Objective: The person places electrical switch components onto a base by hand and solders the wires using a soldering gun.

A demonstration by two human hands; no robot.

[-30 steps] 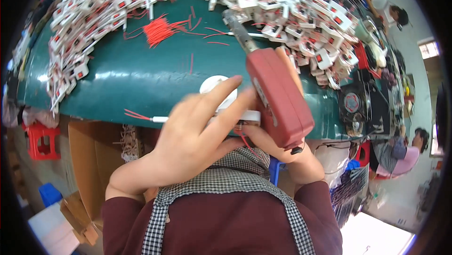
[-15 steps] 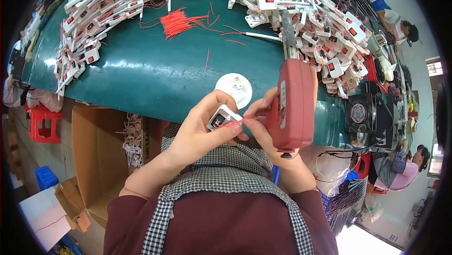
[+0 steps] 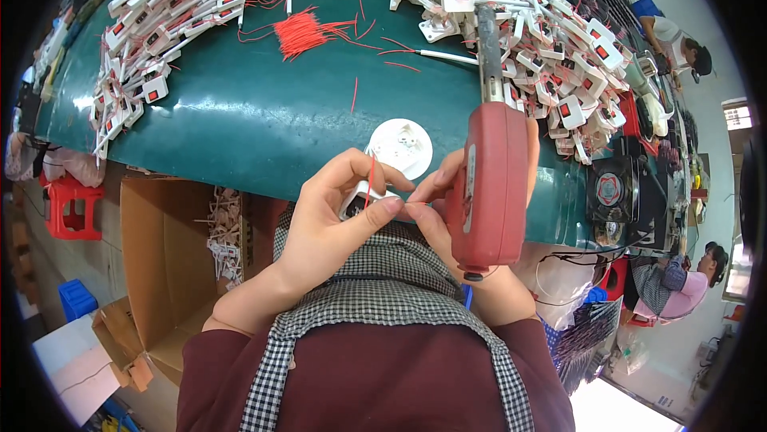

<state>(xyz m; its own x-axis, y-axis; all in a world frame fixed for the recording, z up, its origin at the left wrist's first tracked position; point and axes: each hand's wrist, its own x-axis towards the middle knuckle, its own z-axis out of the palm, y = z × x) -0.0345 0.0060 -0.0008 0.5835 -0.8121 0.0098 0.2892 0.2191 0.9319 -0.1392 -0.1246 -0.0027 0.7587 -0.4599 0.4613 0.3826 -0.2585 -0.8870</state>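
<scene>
My left hand (image 3: 329,196) is closed round a small white switch housing (image 3: 357,202), its dark inside showing between the fingers. A short red wire (image 3: 372,172) stands up from the left fingers across the housing. My right hand (image 3: 435,200) is wrapped round a red gun-shaped tool (image 3: 497,184), whose long metal barrel (image 3: 489,49) points away over the table. The right thumb and forefinger pinch close to the left thumb tip, and a bit of red wire seems to show there. Just beyond my hands lies a round white socket (image 3: 401,148) on the green table (image 3: 264,128).
A bundle of red wires (image 3: 302,34) and several loose ones lie farther back. Piles of white switch parts line the left (image 3: 156,57) and right (image 3: 551,49). A cardboard box (image 3: 164,248) stands at lower left, a fan (image 3: 609,191) at right. Two people sit at far right.
The red wire lying across the housing now stands upright. The left hand has shifted slightly left and covers more of the housing. The tool has moved a little left and down.
</scene>
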